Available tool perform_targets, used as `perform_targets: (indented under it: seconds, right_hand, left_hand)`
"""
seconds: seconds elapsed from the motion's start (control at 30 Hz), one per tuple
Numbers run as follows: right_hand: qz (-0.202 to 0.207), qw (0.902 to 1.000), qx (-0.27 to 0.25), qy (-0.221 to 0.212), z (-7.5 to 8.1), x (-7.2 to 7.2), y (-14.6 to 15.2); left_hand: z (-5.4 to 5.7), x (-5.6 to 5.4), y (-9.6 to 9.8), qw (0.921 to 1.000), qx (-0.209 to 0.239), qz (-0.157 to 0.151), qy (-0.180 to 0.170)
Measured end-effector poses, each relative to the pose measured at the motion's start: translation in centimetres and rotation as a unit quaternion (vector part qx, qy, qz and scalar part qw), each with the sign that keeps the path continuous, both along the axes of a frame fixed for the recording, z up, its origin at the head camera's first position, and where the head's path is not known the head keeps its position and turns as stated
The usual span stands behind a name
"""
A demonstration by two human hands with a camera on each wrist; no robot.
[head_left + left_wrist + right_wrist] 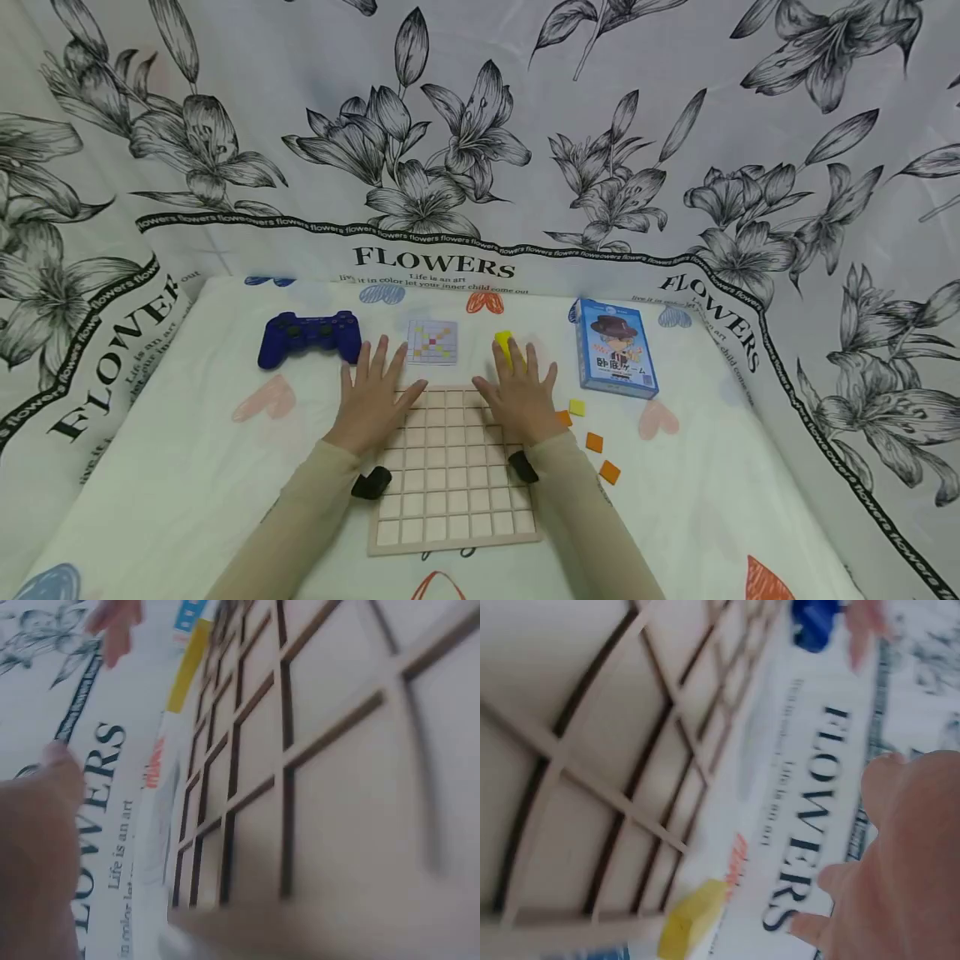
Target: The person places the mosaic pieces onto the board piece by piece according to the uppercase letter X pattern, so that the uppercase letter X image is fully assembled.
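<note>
Both hands lie over the upper part of a pale wooden grid board (453,548), fingers spread and pointing away. My left hand (371,407) covers the board's far left corner and holds nothing. Over the far right corner is my right hand (522,402), also holding nothing. Its fingertips overlap a yellow block (503,340), partly hidden behind them in the head view. In the right wrist view the yellow block (694,919) stands beside the board's edge. Between the hands, just beyond the board, lies a small card (433,343) printed with a coloured grid.
A dark blue game controller (310,336) lies at the far left. A blue card-game box (617,348) is at the right. Near the right forearm are several small square tiles, among them an orange tile (610,472) and a yellow tile (577,407). Flower-printed cloth (465,142) surrounds the surface.
</note>
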State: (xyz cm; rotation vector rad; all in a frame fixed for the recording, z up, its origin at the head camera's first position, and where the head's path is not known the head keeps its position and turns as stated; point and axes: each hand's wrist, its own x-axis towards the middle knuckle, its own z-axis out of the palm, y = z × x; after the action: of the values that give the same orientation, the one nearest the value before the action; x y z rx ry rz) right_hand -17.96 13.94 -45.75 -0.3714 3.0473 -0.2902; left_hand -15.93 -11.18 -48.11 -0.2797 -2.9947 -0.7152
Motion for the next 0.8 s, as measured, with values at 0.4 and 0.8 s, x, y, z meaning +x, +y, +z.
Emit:
perform_targets:
  seconds: [0.4, 0.8]
  right_hand:
    - [-0.053, 0.9945, -0.028, -0.086, 3.3, 4.9, 10.8]
    - [-0.107, 0.9713, -0.084, -0.195, 2.3, 9.4, 16.4]
  left_hand:
    - [-3.7, 5.7, -4.3, 0.993, 0.068, -0.091, 0.032]
    - [-4.3, 5.9, -4.1, 0.9948, 0.025, -0.078, 0.059]
